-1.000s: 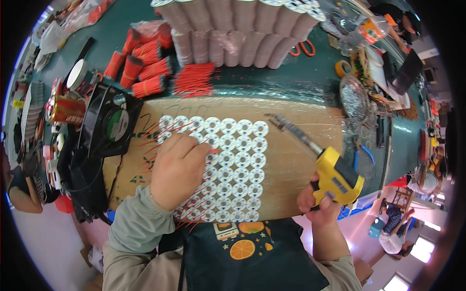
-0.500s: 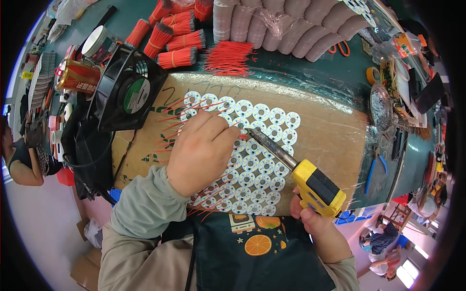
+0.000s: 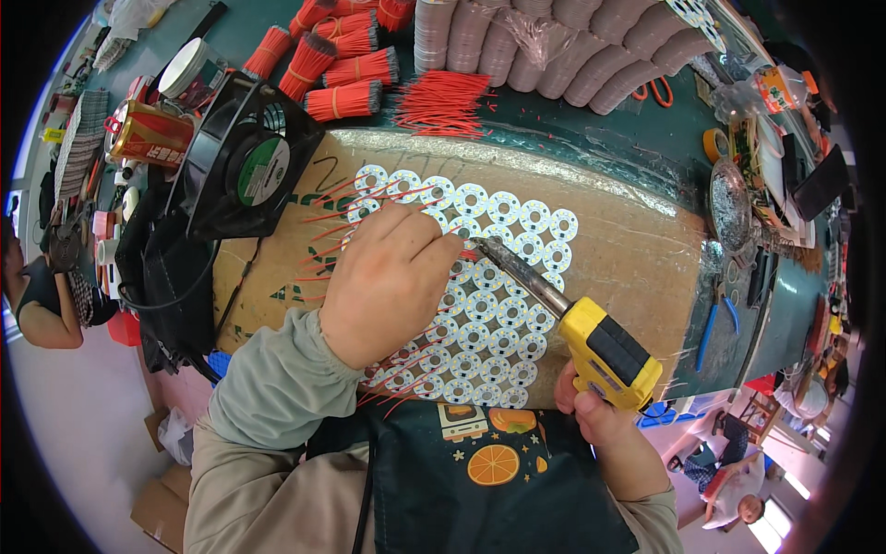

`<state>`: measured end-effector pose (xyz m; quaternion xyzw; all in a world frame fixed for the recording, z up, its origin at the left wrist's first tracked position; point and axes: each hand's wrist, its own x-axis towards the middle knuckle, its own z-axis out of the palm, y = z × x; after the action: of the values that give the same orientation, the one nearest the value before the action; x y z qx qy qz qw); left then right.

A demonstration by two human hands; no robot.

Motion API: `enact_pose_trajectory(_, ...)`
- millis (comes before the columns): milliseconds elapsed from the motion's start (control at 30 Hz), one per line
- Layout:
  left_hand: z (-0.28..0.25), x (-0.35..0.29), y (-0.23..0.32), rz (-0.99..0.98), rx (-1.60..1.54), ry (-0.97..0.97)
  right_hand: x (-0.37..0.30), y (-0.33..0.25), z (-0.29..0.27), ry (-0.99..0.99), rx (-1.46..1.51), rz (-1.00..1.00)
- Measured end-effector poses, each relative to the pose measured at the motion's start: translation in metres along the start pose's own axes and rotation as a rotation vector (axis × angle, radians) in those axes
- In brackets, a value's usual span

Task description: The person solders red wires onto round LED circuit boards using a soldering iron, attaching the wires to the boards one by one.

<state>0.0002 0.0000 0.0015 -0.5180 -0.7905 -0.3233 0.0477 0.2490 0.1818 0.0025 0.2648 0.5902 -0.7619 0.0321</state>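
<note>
My left hand is closed in a pinch over rows of round white LED boards. Short red wire shows at its fingertips; the rest is hidden by the fingers. In my right hand is a yellow and black soldering gun, gripped by its handle. Its dark metal tip points up and left, ending close beside my left fingertips, over a board in the middle rows. More red wires stick out from boards along the left columns. The boards lie on a brown cardboard sheet.
A black fan stands at the cardboard's left. Beyond it lie bundled red wires, a loose red wire pile and stacked grey discs. At right are a metal dish and blue-handled pliers. Other people are in the background.
The whole view has shifted slightly. Both hands and the soldering gun keep nearly the same places over the boards. A background person at lower right has changed posture.
</note>
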Motion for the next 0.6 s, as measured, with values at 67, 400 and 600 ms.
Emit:
enact_pose_trajectory(67,0.0002,0.0002,-0.0002,0.0,0.001,-0.002,0.0006,-0.001,-0.0002,-0.016,-0.001,0.004)
enact_pose_trajectory(400,0.0003,-0.0002,0.0,0.001,0.009,0.001,-0.0016,0.0,-0.0006,-0.003,0.048,0.012)
enact_pose_trajectory(600,0.0002,0.0027,0.0021,-0.003,0.007,-0.01,-0.004,0.0013,-0.0054,0.001,0.06,-0.014)
